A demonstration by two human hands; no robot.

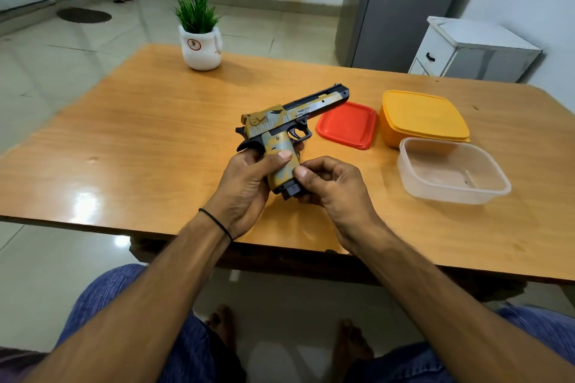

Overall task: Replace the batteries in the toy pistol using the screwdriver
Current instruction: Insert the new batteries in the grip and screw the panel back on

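A tan and grey toy pistol [289, 116] with a black barrel is held above the wooden table [140, 140], its muzzle pointing to the far right. My left hand [249, 183] grips the handle from the left, thumb across its side. My right hand [329, 183] pinches the black base piece [291, 190] that sticks out of the bottom of the handle. No screwdriver or batteries are in view.
A red lid [347, 124] lies just right of the pistol. Beyond it stand a closed yellow box [423, 116] and an open clear plastic container [451, 169]. A potted plant [200, 34] stands at the table's far edge. A white cabinet [473, 50] is behind.
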